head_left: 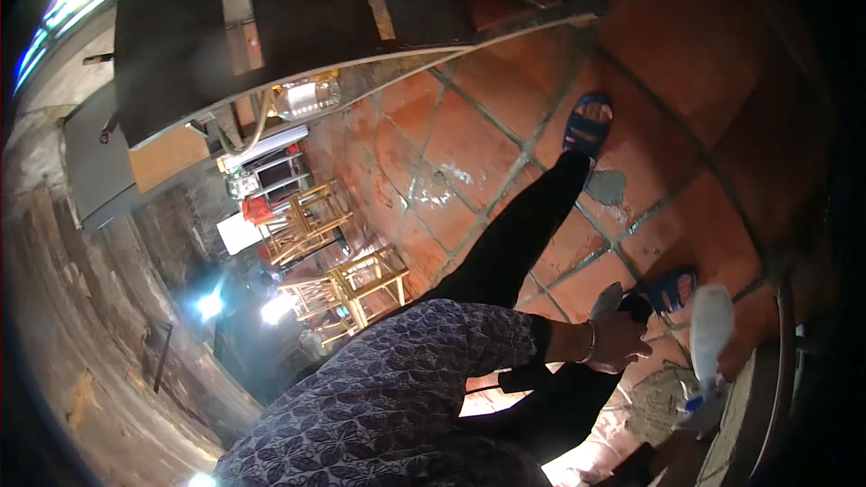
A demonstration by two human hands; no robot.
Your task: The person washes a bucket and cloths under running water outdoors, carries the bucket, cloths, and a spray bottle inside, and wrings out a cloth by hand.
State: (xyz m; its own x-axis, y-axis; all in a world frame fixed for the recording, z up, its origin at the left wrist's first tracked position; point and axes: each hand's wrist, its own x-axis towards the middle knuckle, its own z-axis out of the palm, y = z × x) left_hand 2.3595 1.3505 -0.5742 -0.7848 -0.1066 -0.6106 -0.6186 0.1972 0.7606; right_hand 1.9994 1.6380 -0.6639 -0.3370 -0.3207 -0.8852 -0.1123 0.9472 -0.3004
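Note:
My left hand (618,344), with a bracelet at the wrist, reaches out from a patterned sleeve (388,361). Its fingers are curled; what they hold is too small and dark to tell. Beside them is a small pale grey piece (606,300), close to the dark trouser leg. Farther right lies a long whitish object (712,332), apart from the hand, with a grey and blue item (695,404) near its lower end. My right hand does not show.
Blue sandals (586,126) are on my feet on wet red floor tiles (469,140). A dark table (298,9) spans the top, with a clear plastic container (307,97) by its edge. Wooden stools (370,284) stand at centre left. A wooden edge (732,415) is at lower right.

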